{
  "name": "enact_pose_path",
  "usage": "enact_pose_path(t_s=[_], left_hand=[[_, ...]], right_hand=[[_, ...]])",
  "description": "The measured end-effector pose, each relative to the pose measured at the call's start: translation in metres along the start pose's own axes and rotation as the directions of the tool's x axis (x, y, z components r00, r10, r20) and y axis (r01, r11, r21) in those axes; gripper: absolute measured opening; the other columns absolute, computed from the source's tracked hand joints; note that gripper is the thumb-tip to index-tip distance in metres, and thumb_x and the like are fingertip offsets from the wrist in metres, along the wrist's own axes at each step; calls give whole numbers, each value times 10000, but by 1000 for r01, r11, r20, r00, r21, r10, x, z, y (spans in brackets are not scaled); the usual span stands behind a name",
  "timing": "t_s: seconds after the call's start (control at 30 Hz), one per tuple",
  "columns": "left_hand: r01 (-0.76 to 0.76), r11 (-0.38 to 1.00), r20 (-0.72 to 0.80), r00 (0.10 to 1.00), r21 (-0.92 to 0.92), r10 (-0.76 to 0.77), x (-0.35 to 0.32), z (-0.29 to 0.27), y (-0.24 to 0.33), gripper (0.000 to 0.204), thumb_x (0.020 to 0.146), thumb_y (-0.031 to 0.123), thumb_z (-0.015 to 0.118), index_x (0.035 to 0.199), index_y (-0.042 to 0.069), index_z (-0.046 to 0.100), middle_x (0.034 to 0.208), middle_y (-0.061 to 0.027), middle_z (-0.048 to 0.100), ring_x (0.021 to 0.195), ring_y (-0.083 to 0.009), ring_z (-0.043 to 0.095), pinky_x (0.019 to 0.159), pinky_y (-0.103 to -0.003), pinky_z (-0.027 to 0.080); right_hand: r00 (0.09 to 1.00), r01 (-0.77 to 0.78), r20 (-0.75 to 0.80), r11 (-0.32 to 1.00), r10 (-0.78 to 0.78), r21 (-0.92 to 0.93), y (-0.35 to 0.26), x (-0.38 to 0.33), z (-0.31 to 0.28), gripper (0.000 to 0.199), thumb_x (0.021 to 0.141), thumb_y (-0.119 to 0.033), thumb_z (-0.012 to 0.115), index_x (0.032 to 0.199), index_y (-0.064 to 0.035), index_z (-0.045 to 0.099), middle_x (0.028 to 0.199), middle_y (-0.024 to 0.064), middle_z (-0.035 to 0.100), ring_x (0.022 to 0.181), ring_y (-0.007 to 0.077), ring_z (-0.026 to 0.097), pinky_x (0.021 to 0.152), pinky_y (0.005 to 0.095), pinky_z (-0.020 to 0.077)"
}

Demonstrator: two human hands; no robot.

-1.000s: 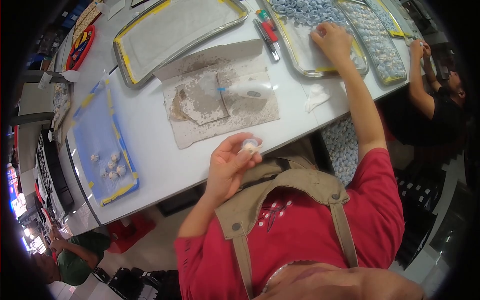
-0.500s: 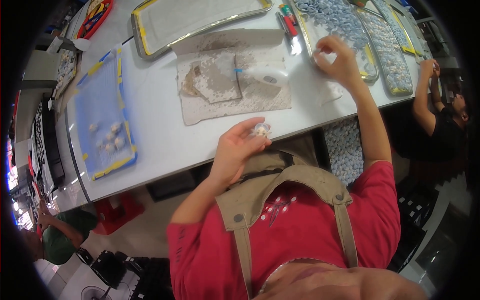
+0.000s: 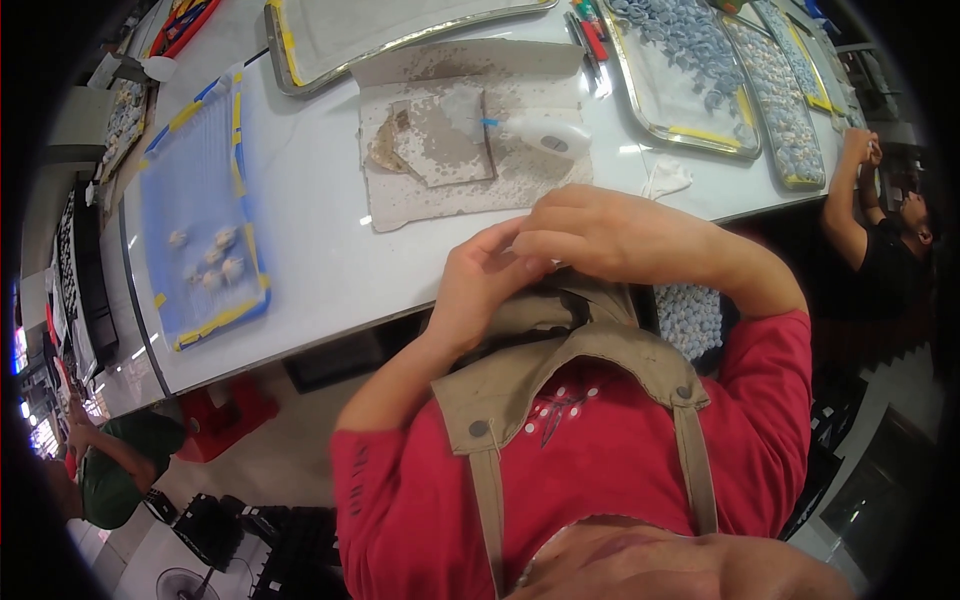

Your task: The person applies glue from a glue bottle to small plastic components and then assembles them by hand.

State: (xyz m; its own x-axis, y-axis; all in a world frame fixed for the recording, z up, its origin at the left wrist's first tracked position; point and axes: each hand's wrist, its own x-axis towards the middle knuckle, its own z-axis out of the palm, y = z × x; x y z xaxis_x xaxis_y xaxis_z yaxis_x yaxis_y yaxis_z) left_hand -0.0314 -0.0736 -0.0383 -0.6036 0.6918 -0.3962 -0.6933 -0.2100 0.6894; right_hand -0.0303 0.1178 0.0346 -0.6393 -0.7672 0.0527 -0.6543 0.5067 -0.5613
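Observation:
At the table's near edge, my left hand (image 3: 482, 278) and my right hand (image 3: 600, 232) meet in front of the apron. The left fingers are closed on a small pale cup-shaped piece, now hidden behind the right hand. My right fingers are pinched over it; what they hold cannot be made out. Just beyond lies a stained cardboard sheet (image 3: 425, 208), with a white bottle with a thin blue tip (image 3: 560, 137) on it. Farther right, a metal-rimmed tray (image 3: 700, 146) carries many blue-grey petal-like pieces (image 3: 690, 62).
A blue tray (image 3: 190, 190) at left holds several small round pieces (image 3: 230, 268). A large rimmed tray (image 3: 410, 42) and pens (image 3: 594, 40) lie at the back. A crumpled white cloth (image 3: 668, 177) sits near the right edge. Other people (image 3: 865, 230) work at both sides.
My right hand has come from the tray of blue-grey pieces to my left hand, covering the cup-shaped piece. The view has shifted slightly.

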Motion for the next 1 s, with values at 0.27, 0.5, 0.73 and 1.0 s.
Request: enact_pose_path(t_s=[0.27, 0.5, 0.73, 1.0], left_hand=[[-227, 973, -84, 971, -43, 223, -5, 3, -6, 359, 866, 29, 545, 1212, -24, 464, 1032, -85, 578, 895, -122, 560, 815, -234, 458], [-366, 907, -66, 920, 209, 386, -5, 11, -11, 379, 844, -4, 568, 1209, -36, 470, 1104, -98, 538, 966, -134, 539, 841, -250, 451], [-419, 811, -31, 881, 409, 471, -6, 13, -14, 357, 836, -2, 580, 1180, -48, 495, 1108, -92, 539, 978, -132, 532, 832, -257, 455], [-420, 809, -22, 883, 412, 470, -7, 15, -12, 363, 774, -80, 617, 1125, -49, 530, 1058, -80, 563, 839, -70, 535, 718, -204, 463]], right_hand=[[768, -162, -608, 980, 200, 117, 1, -10, 48, 270, 628, -40, 720, 873, -60, 606, 820, 70, 596, 736, 246, 568, 640, 324, 467], [585, -300, -760, 946, 284, 122, -13, -16, 77, 256, 610, -25, 734, 839, -74, 631, 728, 39, 607, 671, 211, 577, 591, 307, 473], [554, -295, -738, 920, 384, 258, -19, -21, 73, 215, 618, -18, 723, 805, -79, 636, 719, 37, 611, 653, 207, 580, 540, 298, 474], [617, -246, -744, 961, 255, 126, -7, -29, 64, 214, 602, -22, 726, 783, -79, 628, 681, 30, 588, 634, 201, 574, 584, 285, 440]])
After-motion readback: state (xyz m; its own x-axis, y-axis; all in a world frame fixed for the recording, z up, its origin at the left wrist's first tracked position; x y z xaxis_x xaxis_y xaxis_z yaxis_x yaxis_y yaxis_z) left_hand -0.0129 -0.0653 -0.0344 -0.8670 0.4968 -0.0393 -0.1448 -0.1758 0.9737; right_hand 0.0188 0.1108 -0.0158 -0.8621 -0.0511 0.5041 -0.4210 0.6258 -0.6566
